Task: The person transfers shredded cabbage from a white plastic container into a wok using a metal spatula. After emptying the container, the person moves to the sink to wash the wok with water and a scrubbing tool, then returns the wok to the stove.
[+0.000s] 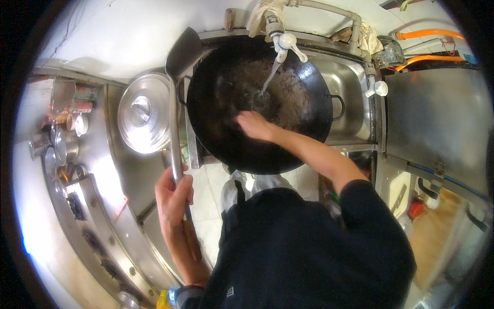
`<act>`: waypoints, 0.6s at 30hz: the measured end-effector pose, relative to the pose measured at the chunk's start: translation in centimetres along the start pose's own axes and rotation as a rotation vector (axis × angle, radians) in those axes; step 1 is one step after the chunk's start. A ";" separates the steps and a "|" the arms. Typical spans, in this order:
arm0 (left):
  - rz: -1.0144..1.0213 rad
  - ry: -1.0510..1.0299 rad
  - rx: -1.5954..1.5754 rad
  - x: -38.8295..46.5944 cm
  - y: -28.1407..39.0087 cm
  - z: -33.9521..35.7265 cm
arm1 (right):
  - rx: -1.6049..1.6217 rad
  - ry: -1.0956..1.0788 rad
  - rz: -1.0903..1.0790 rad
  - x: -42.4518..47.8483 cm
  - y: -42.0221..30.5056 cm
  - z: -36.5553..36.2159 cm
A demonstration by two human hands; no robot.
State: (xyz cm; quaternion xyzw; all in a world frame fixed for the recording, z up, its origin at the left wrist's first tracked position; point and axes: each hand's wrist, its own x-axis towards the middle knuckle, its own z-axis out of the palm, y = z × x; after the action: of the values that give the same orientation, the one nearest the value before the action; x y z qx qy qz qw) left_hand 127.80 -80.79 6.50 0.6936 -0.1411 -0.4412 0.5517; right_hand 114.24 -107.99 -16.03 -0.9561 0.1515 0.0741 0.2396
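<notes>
A large black wok (227, 146) with two loop handles rests over the sink area. Water runs into it from a white plastic tap (286, 41). My right hand (254, 125) is inside the wok, low near its left-centre; its fingertips are blurred, and whether they hold anything cannot be made out. In my left hand (175, 193) is the long metal handle of a wok spatula (184, 52). The spatula's dark blade points up, beside the wok's upper left rim, and its wooden grip end lies along my left forearm.
A round metal lid (142, 112) lies left of the spatula. Behind the wok's right side is a stainless steel sink (347, 104) with a second tap (378, 88). Pots (66, 146) and a gas stove (96, 235) stand far left. A metal-topped unit (436, 119) is at the right.
</notes>
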 end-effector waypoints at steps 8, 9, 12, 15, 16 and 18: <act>-0.026 -0.015 0.034 -0.3 0.7 1.7 | -0.150 0.048 0.259 3.6 5.8 -3.6; -0.024 -0.021 0.045 -0.2 0.6 1.8 | -0.131 -0.004 0.244 1.8 5.6 -3.9; -0.015 -0.032 0.100 -0.1 0.7 2.1 | -0.137 -0.130 0.130 0.2 3.8 -2.1; -0.047 0.002 0.097 0.1 0.8 2.8 | -0.120 -0.015 0.121 3.7 2.4 -1.7; -0.047 -0.002 0.093 0.0 1.0 3.1 | -0.110 0.071 0.130 4.9 3.2 -1.5; -0.048 -0.007 0.089 -0.1 1.3 3.2 | -0.144 0.217 0.194 5.9 5.2 -1.7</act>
State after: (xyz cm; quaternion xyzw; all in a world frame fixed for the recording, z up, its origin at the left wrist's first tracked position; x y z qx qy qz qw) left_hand 125.66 -83.26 7.64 0.7192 -0.1458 -0.4500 0.5089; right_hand 118.19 -114.65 -18.09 -0.9541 0.2623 0.0039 0.1444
